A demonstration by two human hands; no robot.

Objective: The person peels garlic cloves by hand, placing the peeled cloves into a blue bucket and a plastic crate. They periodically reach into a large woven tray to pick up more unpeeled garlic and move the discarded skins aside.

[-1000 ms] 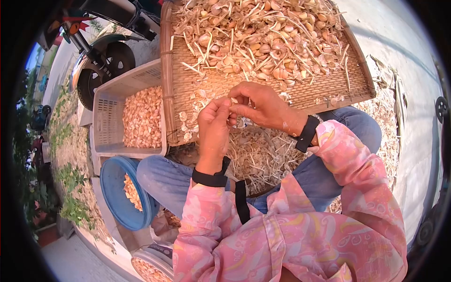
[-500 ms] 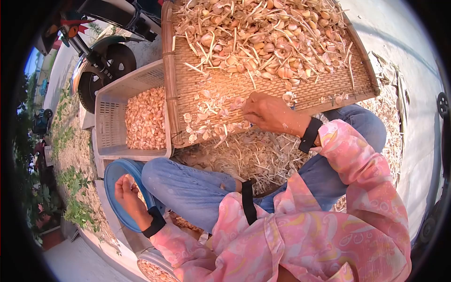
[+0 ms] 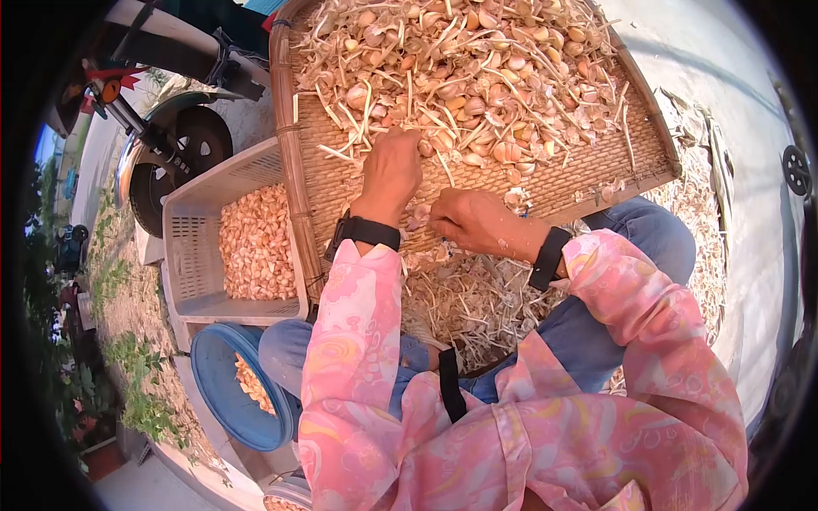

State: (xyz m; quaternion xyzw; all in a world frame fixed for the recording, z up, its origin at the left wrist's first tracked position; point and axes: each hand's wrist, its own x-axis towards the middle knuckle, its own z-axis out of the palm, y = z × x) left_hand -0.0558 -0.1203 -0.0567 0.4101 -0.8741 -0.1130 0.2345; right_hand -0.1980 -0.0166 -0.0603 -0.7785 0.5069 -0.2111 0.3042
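Garlic (image 3: 477, 98), papery and plump, sits heaped on a woven tray (image 3: 571, 170), cut off up top. Left hand (image 3: 394, 166) is at the heap's edge, right hand (image 3: 479, 220) curled nearby; fingertips mostly hidden, can't tell either grip's state.

Outdoor yard or roadside, sunlit: concrete ground (image 3: 758, 221) at right, green plants (image 3: 143, 385) lower left, vehicle wheel (image 3: 204, 140) upper left of frame.

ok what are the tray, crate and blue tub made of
Tray: likely bamboo or cane, matte, with a visible weave and bound rim. Crate: probably plastic, dull and pale, with rows of slots. Blue tub: looks like plastic, smooth and evenly coloured.
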